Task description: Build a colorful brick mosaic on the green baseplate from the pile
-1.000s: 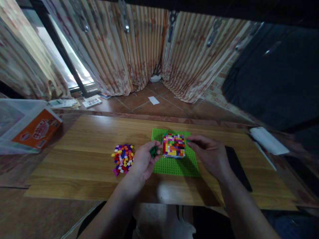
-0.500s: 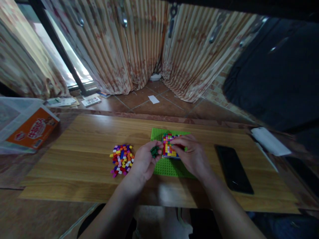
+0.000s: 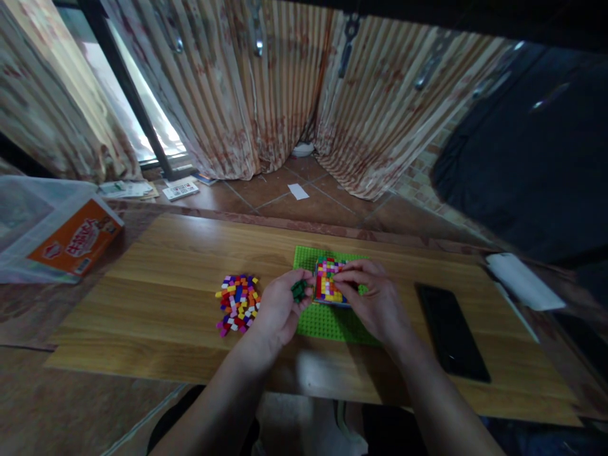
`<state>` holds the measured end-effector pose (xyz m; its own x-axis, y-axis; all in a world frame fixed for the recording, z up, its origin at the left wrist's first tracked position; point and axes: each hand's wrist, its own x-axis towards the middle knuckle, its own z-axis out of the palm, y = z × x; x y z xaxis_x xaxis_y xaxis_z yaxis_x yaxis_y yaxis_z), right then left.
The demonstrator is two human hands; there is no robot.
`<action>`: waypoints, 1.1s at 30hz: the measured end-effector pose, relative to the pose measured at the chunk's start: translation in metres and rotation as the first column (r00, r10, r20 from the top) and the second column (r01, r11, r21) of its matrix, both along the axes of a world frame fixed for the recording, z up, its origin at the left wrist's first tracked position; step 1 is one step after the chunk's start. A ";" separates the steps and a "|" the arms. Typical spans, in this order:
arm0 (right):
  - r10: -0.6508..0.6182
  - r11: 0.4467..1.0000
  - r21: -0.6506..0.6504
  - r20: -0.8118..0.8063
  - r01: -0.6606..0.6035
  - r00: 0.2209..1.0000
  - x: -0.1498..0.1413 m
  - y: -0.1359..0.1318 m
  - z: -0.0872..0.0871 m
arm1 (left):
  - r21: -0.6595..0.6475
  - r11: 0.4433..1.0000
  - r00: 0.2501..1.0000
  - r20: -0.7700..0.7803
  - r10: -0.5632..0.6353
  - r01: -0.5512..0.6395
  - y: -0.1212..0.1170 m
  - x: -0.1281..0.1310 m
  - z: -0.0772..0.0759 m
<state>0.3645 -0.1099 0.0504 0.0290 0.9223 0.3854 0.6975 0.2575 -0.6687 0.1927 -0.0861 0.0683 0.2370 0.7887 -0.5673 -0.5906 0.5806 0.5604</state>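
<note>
My left hand [image 3: 281, 304] is cupped round a small heap of dark green toy bricks [image 3: 299, 291], beside the left edge of a block of many-coloured bricks. That brick block [image 3: 327, 288] rises from a green studded baseplate [image 3: 318, 323] and shows red, yellow, pink, white and green pieces on top. Over its right part, my right hand [image 3: 373, 294] has thumb and forefinger pinched close to the top studs. Whether a brick sits between those fingertips is too small to tell. The right hand hides part of the block and baseplate.
A loose pile of coloured bricks [image 3: 237, 304] lies left of my left hand on the wooden table [image 3: 156, 304]. To the right rests a black phone-like slab [image 3: 451, 332]. A clear plastic box [image 3: 61, 231] with an orange label stands at far left.
The whole view has shifted slightly, moving the table scene to the right. My right fingertips have moved a little on the block's top. The left hand still cups the green bricks.
</note>
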 end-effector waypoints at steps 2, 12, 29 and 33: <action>0.002 1.000 -0.016 -0.031 -0.002 1.000 0.001 -0.001 0.001 | 0.001 1.000 1.000 0.004 0.002 -0.002 0.000 0.000 0.000; -0.211 0.976 0.042 -0.077 0.214 0.974 0.008 0.003 0.003 | -0.012 0.999 0.999 0.030 0.030 -0.030 0.005 -0.001 -0.001; -0.209 0.975 -0.091 -0.080 0.201 0.975 -0.012 0.007 -0.015 | -0.032 0.994 0.989 0.099 0.106 -0.103 0.010 -0.005 0.006; -0.214 0.975 -0.076 -0.062 0.209 0.975 -0.012 0.008 -0.017 | -0.021 0.994 0.983 0.147 0.113 -0.111 0.009 -0.005 0.006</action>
